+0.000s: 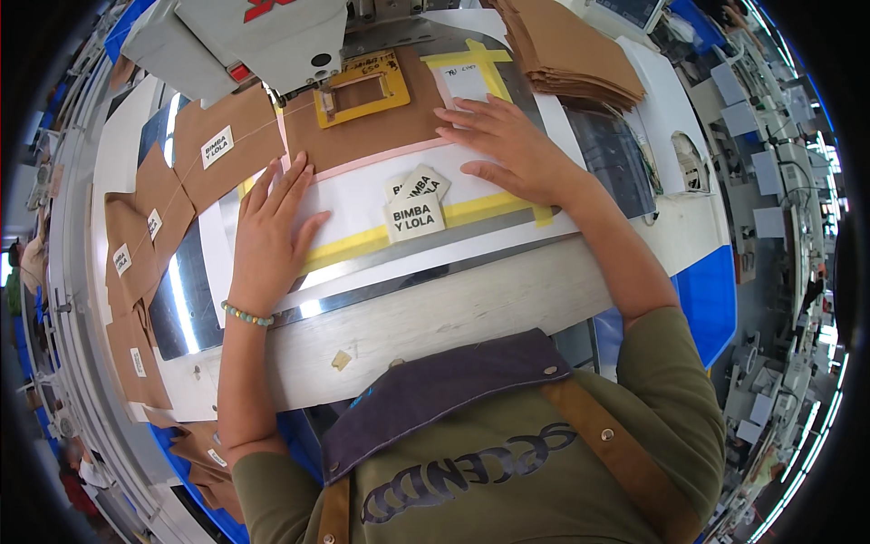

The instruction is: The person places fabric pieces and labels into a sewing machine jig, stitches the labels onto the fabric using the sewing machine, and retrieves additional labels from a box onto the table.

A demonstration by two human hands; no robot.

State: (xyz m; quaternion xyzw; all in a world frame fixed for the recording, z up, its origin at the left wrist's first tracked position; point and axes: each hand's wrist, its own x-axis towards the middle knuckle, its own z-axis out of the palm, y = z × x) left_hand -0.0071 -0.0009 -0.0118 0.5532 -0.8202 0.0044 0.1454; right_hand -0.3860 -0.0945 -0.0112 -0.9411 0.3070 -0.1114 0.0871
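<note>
A brown fabric panel (pixel 381 136) lies under the head of a sewing machine (pixel 263 41). My left hand (pixel 272 231) rests flat at the panel's near left corner, its fingers stretched out and its fingertips on the edge. My right hand (pixel 512 150) lies spread near the panel's right edge, beside a white paper piece (pixel 462 80) framed by yellow tape. Neither hand grips anything. A yellow rectangular frame (pixel 362 106) sits on the panel below the machine head. Several white printed fabric labels (pixel 415 219) overlap on the white sheet between my hands.
On the left, a chain of brown panels (pixel 190 150) with white labels hangs over the table edge toward a blue bin (pixel 181 453). A stack of brown panels (pixel 580 59) stands at the back right. Another blue bin (pixel 707 308) is at the right. Yellow tape (pixel 480 208) crosses the sheet.
</note>
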